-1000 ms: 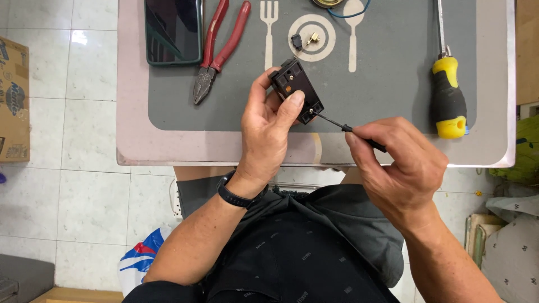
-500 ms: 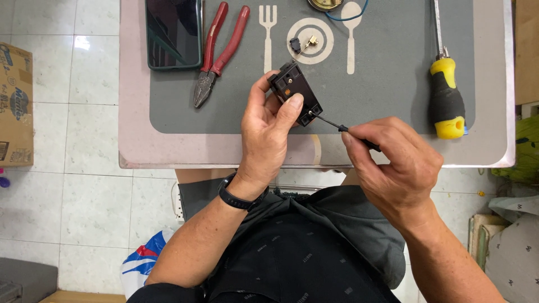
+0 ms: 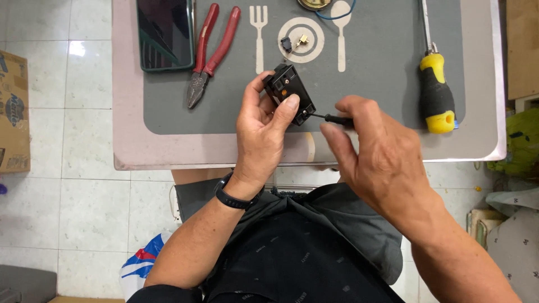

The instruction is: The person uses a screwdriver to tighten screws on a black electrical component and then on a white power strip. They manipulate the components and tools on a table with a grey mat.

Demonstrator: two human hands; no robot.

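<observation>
Left hand grasping small black plastic switch block; right hand pinching thin black-handled screwdriver, shaft pointing left into block's right end.

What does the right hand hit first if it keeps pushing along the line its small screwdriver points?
The small black module held in the left hand; the right hand aims the small screwdriver at its lower edge, tip apparently touching already.

On your grey mat: phone, red pliers beside it, yellow-black screwdriver at right. Cardboard box stands on the floor.
</observation>
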